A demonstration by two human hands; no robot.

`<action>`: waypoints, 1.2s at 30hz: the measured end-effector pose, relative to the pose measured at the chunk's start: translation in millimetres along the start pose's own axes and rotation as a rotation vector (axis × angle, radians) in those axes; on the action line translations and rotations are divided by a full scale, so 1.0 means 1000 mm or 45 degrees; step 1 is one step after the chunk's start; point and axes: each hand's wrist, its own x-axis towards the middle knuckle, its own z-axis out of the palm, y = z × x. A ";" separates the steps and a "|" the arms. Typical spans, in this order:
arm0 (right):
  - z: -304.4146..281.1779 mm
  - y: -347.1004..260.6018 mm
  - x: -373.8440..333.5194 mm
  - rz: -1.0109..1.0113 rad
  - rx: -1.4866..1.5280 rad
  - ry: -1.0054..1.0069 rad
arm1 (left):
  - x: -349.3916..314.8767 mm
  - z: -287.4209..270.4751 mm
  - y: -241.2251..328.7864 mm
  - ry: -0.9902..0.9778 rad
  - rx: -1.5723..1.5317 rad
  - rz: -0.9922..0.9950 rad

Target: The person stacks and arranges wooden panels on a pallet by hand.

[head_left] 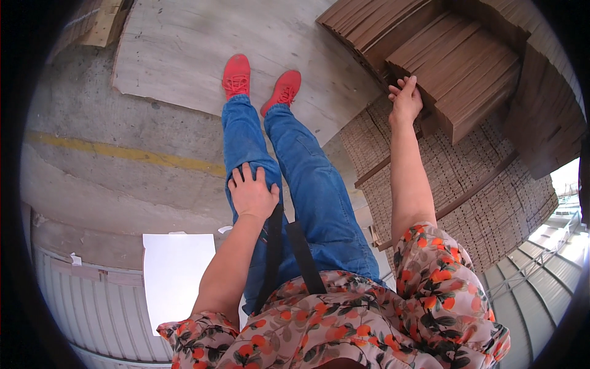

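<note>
My left hand [253, 192] lies flat on the left leg of my blue jeans [313, 184], fingers spread, holding nothing. Out to the right, my right hand [405, 103] is beside the near left corner of a stack of brown cardboard sheets [458, 67]. Its fingers are loosely bent and somewhat apart, and I see nothing between them. Whether the hand touches the stack I cannot tell.
More brown cardboard stacks [393, 24] stand behind and to the right. Below them are layered cardboard bundles [467, 178] with dark straps. A pale board [178, 55] lies under my red shoes [236, 75]. A yellow line [129, 151] crosses the concrete floor; a white sheet [178, 277] is at left.
</note>
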 end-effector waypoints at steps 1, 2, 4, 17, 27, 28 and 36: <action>-0.001 0.000 -0.001 -0.005 -0.012 0.001 | 0.000 0.000 0.000 0.006 0.005 -0.001; -0.001 -0.001 -0.001 -0.010 -0.023 0.002 | 0.000 0.001 0.000 0.006 0.006 0.000; -0.002 -0.002 -0.002 -0.017 -0.040 0.001 | 0.000 0.001 0.000 0.004 0.010 -0.003; -0.009 -0.007 -0.007 -0.072 -0.031 -0.006 | 0.000 0.001 0.003 0.014 0.012 0.001; -0.016 -0.010 -0.012 -0.094 -0.054 -0.018 | 0.000 0.004 0.005 0.031 0.022 -0.002; -0.017 -0.011 -0.013 -0.090 -0.021 -0.003 | 0.000 0.004 0.005 0.027 0.023 -0.003; -0.022 -0.015 -0.015 -0.086 0.051 0.001 | 0.000 0.005 0.007 0.024 0.040 -0.007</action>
